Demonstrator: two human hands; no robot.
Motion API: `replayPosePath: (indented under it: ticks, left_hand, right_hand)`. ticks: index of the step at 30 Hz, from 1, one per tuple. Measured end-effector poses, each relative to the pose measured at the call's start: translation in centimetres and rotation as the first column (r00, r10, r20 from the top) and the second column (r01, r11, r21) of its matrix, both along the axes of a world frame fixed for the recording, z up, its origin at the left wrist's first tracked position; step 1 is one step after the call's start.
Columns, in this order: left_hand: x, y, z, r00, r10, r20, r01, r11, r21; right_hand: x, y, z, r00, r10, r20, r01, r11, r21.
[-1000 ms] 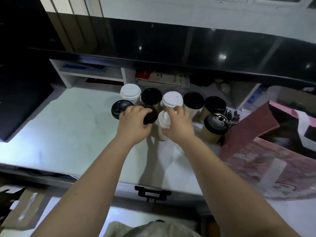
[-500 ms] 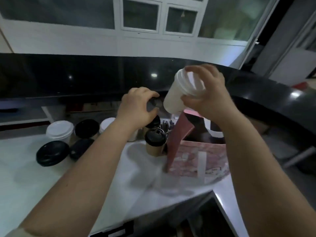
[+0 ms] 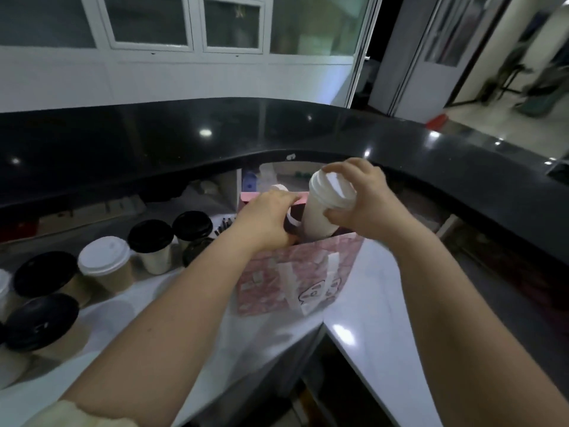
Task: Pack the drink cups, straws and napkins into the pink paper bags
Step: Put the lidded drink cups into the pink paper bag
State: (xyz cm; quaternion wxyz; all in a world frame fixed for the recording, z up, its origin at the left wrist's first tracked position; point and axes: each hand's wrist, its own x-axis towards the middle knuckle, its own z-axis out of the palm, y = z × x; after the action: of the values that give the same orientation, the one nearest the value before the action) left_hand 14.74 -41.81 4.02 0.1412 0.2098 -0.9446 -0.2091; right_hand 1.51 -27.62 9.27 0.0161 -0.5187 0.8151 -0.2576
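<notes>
Nearest the camera, two bare forearms reach forward over the white counter (image 3: 366, 315), and the edge of a pale sleeve (image 3: 77, 414) shows at the left wrist end.

At the left of the counter stands a group of paper cups. The closest is a black-lidded cup (image 3: 40, 322). Behind it is a second black-lidded cup (image 3: 46, 274), then a brown cup with a white lid (image 3: 104, 260). Further back are two more cups with black lids (image 3: 151, 235) (image 3: 192, 224). All are upright and close together, well apart from the hands.

A pink bag (image 3: 295, 272) stands upright and open-mouthed at the inner corner of the counter, with its white handle strips hanging down the near face.

The left hand (image 3: 264, 220) is at the left side of the bag's mouth, its fingers (image 3: 286, 197) curled downward past the rim. The back of the hand hides what they close on, so I cannot tell whether they grip anything.

The right hand (image 3: 366, 201) holds a white cup (image 3: 318, 217) by its white lid (image 3: 334, 189). Its fingers (image 3: 345, 167) are clamped over the top of the lid and the thumb presses the side below. The cup is tilted with its top leaning right, and its base is just inside the bag's mouth, beside the left hand.

Beyond the bag a glossy black ledge (image 3: 215, 143) curves across the view above the counter. Behind it is a white wall with windows (image 3: 184, 26).
</notes>
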Motion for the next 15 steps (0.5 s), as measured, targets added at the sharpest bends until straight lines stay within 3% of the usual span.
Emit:
replayPosePath:
  ticks: [5,9,15]
  left_hand:
    - [-0.5,-0.3,-0.8,0.972,-0.02,0.233,0.044,0.994,-0.096]
    - [-0.9,-0.5,-1.9,0.946,0.015,0.323,0.043,0.984,-0.173]
    - [-1.2,0.0,-2.9,0.91,0.02,0.413,0.079,0.972,-0.221]
  right_hand:
    - [-1.4,0.0,-2.7,0.99,-0.046,-0.134,0.069,0.983,0.172]
    - [-3.0,0.5,-3.3,0.953,-0.111,-0.283,0.174,0.963,0.206]
    - [-1.9,-0.9,-3.4,0.875,0.156,-0.459,0.003,0.945,0.327]
